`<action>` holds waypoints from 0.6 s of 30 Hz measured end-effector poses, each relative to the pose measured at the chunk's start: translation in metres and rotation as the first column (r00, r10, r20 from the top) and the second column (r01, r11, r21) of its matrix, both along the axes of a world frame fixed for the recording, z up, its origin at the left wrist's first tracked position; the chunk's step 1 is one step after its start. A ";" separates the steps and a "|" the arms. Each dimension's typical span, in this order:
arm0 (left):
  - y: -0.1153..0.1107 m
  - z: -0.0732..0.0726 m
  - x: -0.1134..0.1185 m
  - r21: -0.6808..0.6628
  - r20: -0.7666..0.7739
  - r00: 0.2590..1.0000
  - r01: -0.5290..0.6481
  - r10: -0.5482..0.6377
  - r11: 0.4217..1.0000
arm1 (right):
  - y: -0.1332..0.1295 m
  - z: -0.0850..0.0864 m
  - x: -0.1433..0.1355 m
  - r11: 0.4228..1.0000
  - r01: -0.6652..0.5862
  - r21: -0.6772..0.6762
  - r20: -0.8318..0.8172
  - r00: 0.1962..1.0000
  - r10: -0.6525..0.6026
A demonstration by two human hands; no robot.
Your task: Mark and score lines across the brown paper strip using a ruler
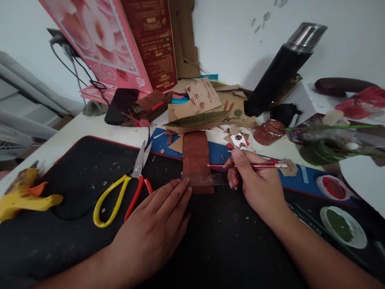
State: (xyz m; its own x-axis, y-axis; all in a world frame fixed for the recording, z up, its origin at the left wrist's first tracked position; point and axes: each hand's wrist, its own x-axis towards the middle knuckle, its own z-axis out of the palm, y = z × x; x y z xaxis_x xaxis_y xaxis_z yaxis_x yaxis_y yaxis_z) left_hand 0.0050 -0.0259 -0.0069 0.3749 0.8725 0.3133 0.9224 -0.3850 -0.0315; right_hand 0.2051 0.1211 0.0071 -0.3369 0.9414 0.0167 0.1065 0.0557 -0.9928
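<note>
A brown-painted cardboard strip (196, 154) lies upright in my view on the dark mat, with a clear ruler (202, 180) across its lower part. My left hand (156, 220) rests flat, fingers stretched out, its fingertips pressing the ruler's left end beside the strip. In my right hand (255, 176) is a red pencil (224, 165), gripped between thumb and fingers. The pencil's tip touches or nearly touches the strip's right edge, just above the ruler. The ruler's right end reaches to the curled fingers of my right hand.
Left of my left hand lie scissors (132, 176) with yellow and red handles, and a yellow glue gun (27, 196). Behind are cardboard scraps (201, 96), a phone (122, 105), a brown paint jar (268, 132) and a black flask (279, 72). Paint lids (343, 226) sit right.
</note>
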 end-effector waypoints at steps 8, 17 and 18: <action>0.000 0.000 0.000 -0.002 0.013 1.000 0.003 -0.003 1.000 | 0.000 -0.001 0.001 1.000 -0.005 0.011 0.026 1.000 0.004; 0.000 -0.001 0.000 0.002 0.016 1.000 0.013 -0.013 1.000 | -0.001 0.000 -0.001 0.999 -0.001 0.041 0.050 0.999 -0.001; 0.000 -0.001 0.000 -0.003 0.020 1.000 0.012 -0.012 1.000 | -0.001 0.000 -0.001 0.999 0.001 0.039 0.046 0.999 -0.003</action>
State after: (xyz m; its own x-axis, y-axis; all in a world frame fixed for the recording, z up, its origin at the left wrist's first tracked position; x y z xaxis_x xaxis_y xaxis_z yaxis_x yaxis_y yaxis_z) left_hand 0.0053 -0.0259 -0.0080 0.3793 0.8687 0.3187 0.9180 -0.3965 -0.0117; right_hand 0.2045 0.1199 0.0073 -0.3362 0.9411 0.0375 0.1522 0.0936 -0.9839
